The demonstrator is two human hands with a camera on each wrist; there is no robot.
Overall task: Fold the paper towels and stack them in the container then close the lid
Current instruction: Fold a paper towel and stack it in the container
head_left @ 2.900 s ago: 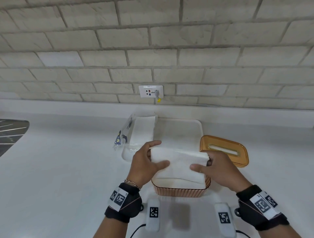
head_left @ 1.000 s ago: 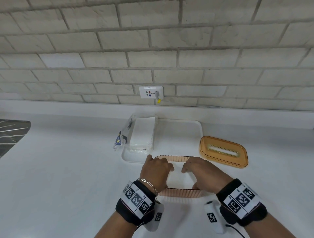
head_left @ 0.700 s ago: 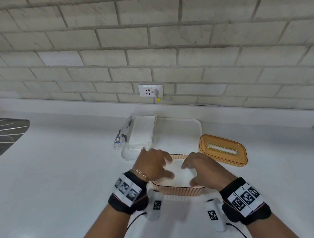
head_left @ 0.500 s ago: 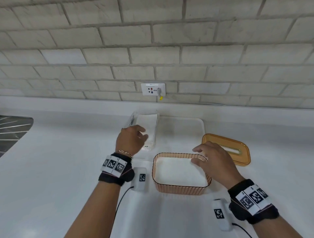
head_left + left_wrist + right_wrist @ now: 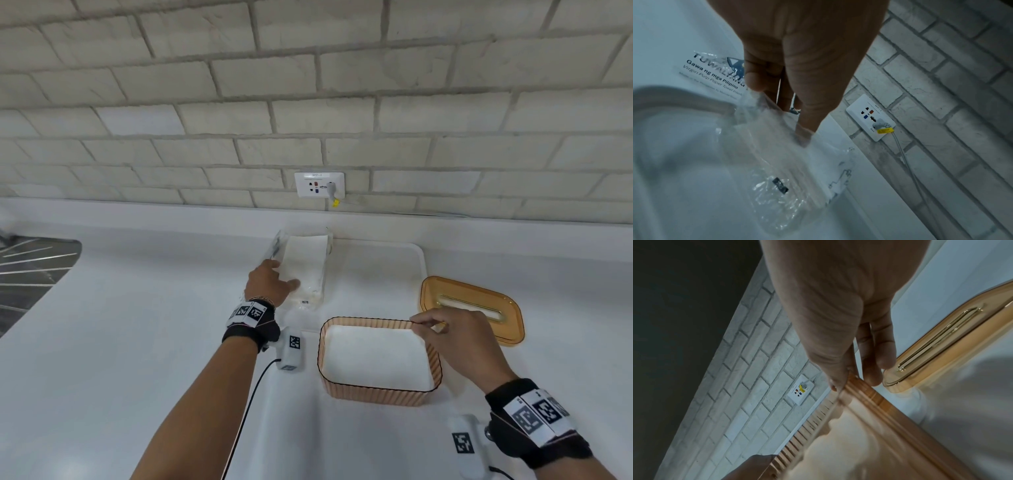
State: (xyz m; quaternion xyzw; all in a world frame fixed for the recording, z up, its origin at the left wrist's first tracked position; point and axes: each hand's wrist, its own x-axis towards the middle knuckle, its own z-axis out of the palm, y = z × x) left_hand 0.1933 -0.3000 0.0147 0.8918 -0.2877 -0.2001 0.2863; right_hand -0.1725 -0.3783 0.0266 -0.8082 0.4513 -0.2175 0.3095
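An amber ribbed container (image 5: 376, 394) stands on the white counter with folded white towels (image 5: 373, 356) lying inside. My right hand (image 5: 419, 323) pinches its rim at the far right corner; in the right wrist view the thumb sits inside the container (image 5: 879, 402) wall and the fingers outside. The amber slotted lid (image 5: 507, 322) lies flat to the right, close behind that hand. My left hand (image 5: 282, 274) is on the plastic-wrapped paper towel pack (image 5: 308, 260) on the white tray (image 5: 383, 267). In the left wrist view its fingers (image 5: 803, 129) dig into the pack (image 5: 797, 162) through the opened wrap.
A wall outlet (image 5: 319, 185) with a plug and yellow tag sits on the brick wall behind the tray. A dark ribbed sink drainboard (image 5: 30, 270) lies at the far left. A black cable (image 5: 246, 404) hangs from my left wrist unit.
Both hands pressed a folded towel down into the container. Then my left hand moved away to the towel pack, and my right hand shifted to the container's far right corner.
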